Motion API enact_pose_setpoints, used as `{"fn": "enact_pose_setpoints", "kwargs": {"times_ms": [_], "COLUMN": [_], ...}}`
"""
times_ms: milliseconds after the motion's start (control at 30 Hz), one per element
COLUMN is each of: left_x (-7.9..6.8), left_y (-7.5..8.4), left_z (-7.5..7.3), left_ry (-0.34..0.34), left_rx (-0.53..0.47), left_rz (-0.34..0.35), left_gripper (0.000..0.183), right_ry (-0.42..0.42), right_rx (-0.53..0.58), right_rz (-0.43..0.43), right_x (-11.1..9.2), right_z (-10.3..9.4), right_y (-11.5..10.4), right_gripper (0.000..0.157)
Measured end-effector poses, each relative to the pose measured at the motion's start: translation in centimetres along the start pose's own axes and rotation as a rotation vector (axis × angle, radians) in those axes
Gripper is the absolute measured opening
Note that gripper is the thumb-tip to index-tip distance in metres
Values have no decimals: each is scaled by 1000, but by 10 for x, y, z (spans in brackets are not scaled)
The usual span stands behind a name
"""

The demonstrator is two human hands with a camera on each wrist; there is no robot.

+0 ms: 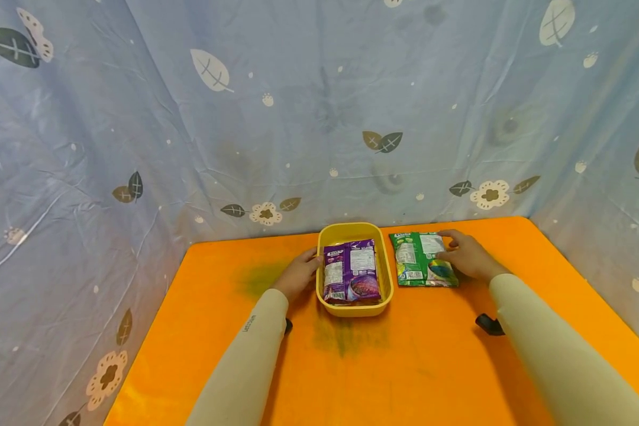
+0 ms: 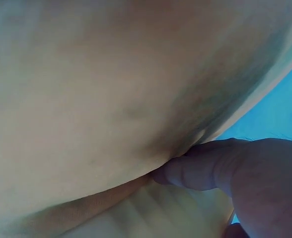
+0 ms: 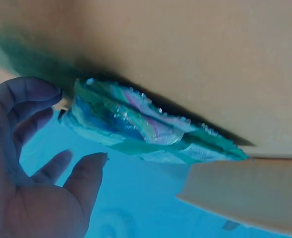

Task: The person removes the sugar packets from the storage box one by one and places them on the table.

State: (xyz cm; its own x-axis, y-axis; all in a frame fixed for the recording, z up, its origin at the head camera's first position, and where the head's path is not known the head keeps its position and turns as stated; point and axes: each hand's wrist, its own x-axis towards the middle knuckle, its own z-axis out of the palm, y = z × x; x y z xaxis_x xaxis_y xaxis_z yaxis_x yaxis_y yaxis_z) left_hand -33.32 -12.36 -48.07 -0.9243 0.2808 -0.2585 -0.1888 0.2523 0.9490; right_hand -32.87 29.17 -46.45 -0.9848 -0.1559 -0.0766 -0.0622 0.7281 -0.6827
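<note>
A yellow plastic tub [image 1: 354, 311] stands on the orange table with a purple food packet [image 1: 363, 260] lying inside it. At its left wall is my left hand [image 1: 300, 273], gripping the rim; in the left wrist view a digit [image 2: 200, 168] lies along the tub's outside [image 2: 156, 213]. To the right of the tub a green food packet [image 1: 416, 260] lies flat on the table. My right hand [image 1: 467, 257] is at that packet's right end, thumb and fingers spread apart. The right wrist view shows its curved fingers [image 3: 29, 91] beside the end of the green packet [image 3: 136, 124].
A patterned blue-grey curtain [image 1: 309, 118] hangs behind the orange table [image 1: 383, 373] and along both sides. Dark green stains mark the tabletop near the tub. A small black piece [image 1: 489, 325] shows beneath the right forearm, and another sits by the left wrist.
</note>
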Motion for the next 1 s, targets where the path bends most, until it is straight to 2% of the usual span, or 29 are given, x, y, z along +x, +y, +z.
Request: {"fn": "enact_pose_setpoints", "kwargs": {"times_ms": [367,567,733,833,1000], "left_x": [1,2,4,4,3], "left_y": [0,-1,-1,0,-1], "left_z": [0,0,-2,-2,-2], "left_ry": [2,-3,16,20,17], "left_rx": [0,-23,8,30,28], "left_rz": [-1,-9,-19,-22,-22], "left_gripper": [51,52,50,51,50], "right_ry": [14,46,88,83,72], "right_rx": [116,177,289,358,398], "right_rz": [34,13,-21,-37,-75], "right_x": [-6,-9,-10,-9,-6], "right_z": [-17,-24,-20,-16,-7], "right_y": [-13,-21,-32,-40,-56], "right_gripper": [79,80,76,75,76]}}
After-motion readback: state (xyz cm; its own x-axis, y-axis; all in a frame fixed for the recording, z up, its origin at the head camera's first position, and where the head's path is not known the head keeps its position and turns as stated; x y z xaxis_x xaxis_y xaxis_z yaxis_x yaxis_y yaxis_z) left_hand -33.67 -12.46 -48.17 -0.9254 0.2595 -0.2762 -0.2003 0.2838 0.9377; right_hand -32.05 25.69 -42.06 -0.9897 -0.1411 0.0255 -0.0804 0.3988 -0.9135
